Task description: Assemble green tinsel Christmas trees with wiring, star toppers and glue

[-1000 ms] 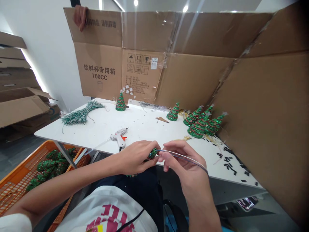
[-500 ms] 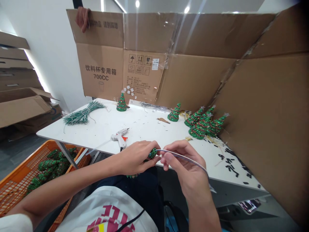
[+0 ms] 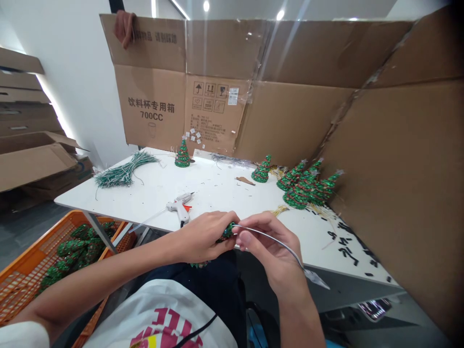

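My left hand [image 3: 205, 238] is closed around a small green tinsel Christmas tree [image 3: 226, 232], held sideways over my lap. Most of that tree is hidden behind the fingers. With thumb and fingertips, my right hand [image 3: 279, 253] pinches a thin silvery wire [image 3: 279, 239] close to the tree's tip. The wire curves over the right palm to a pointed, shiny silver end [image 3: 317, 279] beyond the wrist. Whether the wire is fixed to the tree or only touches it, I cannot tell. The two hands nearly meet at the table's front edge.
A white glue gun [image 3: 179, 208] lies on the white table [image 3: 221, 200]. Behind it are a bundle of green-white wires [image 3: 125, 171] and several finished trees [image 3: 308, 186]. Black scraps [image 3: 348, 251] litter the right side. An orange crate [image 3: 68, 220] holds more trees. Cardboard [image 3: 290, 116] walls the back.
My right hand has shifted slightly left, closer to the tree's tip. The wire lies at a new angle, and its silver end shows more beyond the wrist. My left hand stays put.
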Available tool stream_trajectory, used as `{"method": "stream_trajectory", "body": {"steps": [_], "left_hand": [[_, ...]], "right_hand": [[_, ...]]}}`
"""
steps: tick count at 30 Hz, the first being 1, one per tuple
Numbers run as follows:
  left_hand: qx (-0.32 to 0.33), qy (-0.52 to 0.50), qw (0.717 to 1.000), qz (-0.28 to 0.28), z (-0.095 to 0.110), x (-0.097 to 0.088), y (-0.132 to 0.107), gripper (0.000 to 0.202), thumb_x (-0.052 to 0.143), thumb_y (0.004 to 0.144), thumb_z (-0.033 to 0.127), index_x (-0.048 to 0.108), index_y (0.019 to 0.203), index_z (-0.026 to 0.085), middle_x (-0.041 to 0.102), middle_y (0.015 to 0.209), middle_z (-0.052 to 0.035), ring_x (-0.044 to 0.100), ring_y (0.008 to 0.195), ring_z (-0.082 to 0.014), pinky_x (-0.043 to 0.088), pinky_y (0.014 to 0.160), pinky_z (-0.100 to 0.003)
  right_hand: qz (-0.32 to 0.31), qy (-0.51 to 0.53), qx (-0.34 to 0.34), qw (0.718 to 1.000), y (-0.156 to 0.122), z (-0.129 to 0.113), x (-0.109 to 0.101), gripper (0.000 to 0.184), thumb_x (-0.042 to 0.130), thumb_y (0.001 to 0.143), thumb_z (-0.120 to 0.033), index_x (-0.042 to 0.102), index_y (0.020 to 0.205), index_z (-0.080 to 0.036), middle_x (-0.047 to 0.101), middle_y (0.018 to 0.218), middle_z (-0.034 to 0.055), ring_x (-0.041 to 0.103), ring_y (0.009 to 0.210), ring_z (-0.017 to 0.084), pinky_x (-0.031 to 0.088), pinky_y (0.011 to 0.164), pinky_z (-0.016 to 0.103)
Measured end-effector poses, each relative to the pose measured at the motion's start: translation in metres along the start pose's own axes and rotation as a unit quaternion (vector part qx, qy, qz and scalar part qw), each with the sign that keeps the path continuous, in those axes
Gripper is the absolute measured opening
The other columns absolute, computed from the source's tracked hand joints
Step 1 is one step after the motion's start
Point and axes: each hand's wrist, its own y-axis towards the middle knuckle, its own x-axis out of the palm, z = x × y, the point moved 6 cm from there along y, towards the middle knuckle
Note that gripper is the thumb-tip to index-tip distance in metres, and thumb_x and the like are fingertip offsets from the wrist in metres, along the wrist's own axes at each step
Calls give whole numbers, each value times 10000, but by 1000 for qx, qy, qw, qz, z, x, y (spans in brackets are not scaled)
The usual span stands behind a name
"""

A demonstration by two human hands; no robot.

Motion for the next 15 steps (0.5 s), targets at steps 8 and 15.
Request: {"method": "stream_trajectory", "body": {"steps": [8,15], "left_hand": [[-10,15,1000,1,0,-1,0,129,543,1099,335,524,1096,207,721,1004,-89,691,883,-230,469,768,-320],[-32,4,999,-13,0,-1,0,179,512,1118,387,540,1136,211,742,993,-77,710,881,-235,480,789,-335]], "right_hand": [[13,-95,-43,994,5,-2,-1,64,812,978,-328,841,953,-277,756,899,15,696,837,146,574,735,232],[30,55,12,998,5,2,-5,147,888,903,-356,780,885,-259,703,768,-19,606,631,99,494,572,203]]}}
